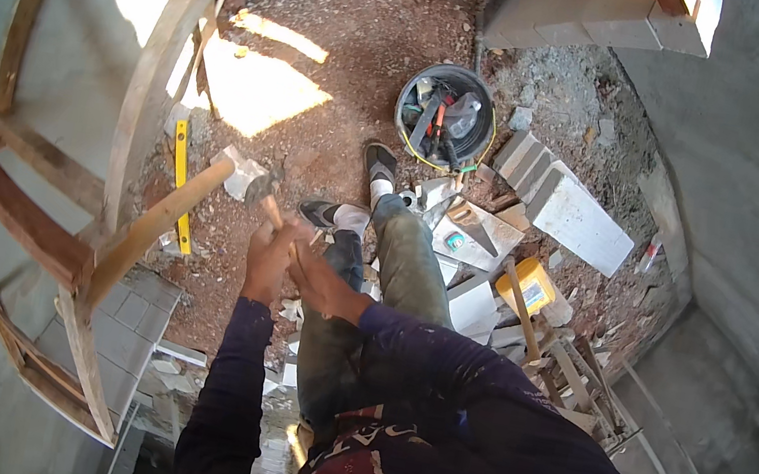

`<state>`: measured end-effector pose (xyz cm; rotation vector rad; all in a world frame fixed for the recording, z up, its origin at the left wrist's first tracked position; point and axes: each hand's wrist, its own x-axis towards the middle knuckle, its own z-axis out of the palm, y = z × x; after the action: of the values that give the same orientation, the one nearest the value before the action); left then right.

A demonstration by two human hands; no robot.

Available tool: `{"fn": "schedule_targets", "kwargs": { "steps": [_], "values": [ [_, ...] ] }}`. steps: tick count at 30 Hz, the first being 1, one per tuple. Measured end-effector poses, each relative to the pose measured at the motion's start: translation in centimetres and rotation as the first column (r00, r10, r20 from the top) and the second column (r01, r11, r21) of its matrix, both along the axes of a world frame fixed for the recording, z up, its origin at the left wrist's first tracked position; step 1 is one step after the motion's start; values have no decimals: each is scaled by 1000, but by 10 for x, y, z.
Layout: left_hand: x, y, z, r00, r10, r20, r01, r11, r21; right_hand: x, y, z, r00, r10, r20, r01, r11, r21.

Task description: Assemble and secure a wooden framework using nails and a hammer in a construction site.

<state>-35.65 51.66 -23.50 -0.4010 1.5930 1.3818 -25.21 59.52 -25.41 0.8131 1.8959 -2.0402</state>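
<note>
In front of my legs my two hands are close together, almost touching. My left hand point(267, 263) is closed round the wooden handle of what looks like a hammer point(273, 211), its dark metal head pointing away from me. Beside it my right hand point(327, 287) is closed too, its fingertips against the left hand. Something thin and pale shows at those fingers, too small to name. Just left of the tool, a slanting wooden pole point(164, 221) ends near a pale broken block piece point(240, 174).
A timber frame point(154, 86) stands at the left, with a yellow spirit level point(182, 187) near it. Ahead sits a black bucket of tools point(449, 75). At the right lie pale blocks point(581, 222), a handsaw point(473, 225), a yellow container point(527, 285) and scrap timber point(578, 379).
</note>
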Motion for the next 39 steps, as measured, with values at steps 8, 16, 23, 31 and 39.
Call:
{"fn": "schedule_targets", "kwargs": {
  "steps": [8, 16, 23, 31, 39],
  "values": [
    [17, 5, -109, 993, -107, -49, 89, 957, -274, 40, 224, -131, 789, -605, 108, 420, 660, 623],
    [-9, 14, -329, 915, -387, -111, 277, 805, -525, 223, 411, -401, 576, -433, 693, 262, 901, 345],
    [-62, 139, -450, 767, -635, -91, 470, 653, -594, 252, 409, -490, 520, -455, 723, 125, 878, 463],
    [-68, 123, -492, 539, -812, -226, 491, 520, -698, 240, 399, -510, 633, -574, 520, 274, 794, 543],
    [-51, 146, -440, 613, -772, -169, 484, 535, -693, 256, 391, -459, 901, -425, 86, 237, 648, 724]
  ]
}}
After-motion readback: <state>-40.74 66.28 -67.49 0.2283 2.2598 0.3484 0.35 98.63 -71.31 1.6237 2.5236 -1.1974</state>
